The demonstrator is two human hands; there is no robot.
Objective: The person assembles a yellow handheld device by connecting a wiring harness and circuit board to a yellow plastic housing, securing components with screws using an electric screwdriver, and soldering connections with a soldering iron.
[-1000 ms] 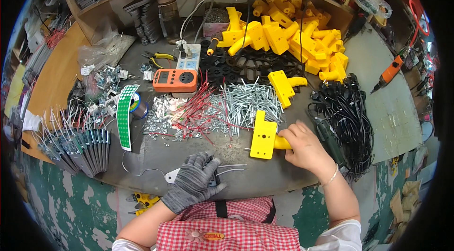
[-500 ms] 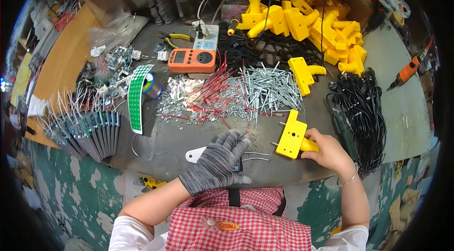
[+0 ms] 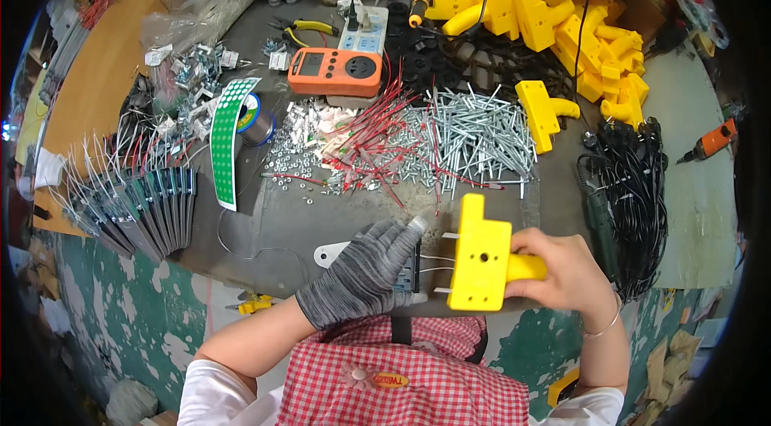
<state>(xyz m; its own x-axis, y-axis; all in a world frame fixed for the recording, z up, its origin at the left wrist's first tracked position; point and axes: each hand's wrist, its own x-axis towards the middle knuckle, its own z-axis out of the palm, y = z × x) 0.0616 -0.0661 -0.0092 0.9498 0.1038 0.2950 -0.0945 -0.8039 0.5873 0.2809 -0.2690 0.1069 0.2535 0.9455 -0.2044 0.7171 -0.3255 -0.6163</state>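
Note:
My left hand (image 3: 357, 273), in a grey striped glove, lies over a flat blade-like part near the table's front edge, thumb and fingers on either side of it. The part's white holed end (image 3: 324, 255) shows left of the glove and its dark end (image 3: 409, 272) shows to the right; its middle is hidden. Two thin pale wires (image 3: 437, 269) run from the dark end toward a yellow plastic housing (image 3: 480, 285). My bare right hand (image 3: 566, 269) grips this housing by its stubby handle. Two metal prongs jut from the housing's left side.
Loose screws (image 3: 482, 133), red wires (image 3: 385, 129) and nuts lie mid-table. Behind stand an orange meter (image 3: 333, 73) and a power strip (image 3: 365, 36). Yellow housings (image 3: 594, 40) heap at back right, black cables (image 3: 622, 217) at right. Wired blades (image 3: 157, 205) fan out at left.
My right hand has brought the yellow housing left and nearer to me, close to the pale wires. My left hand stays on the flat part, its fingers spread slightly wider around the dark end.

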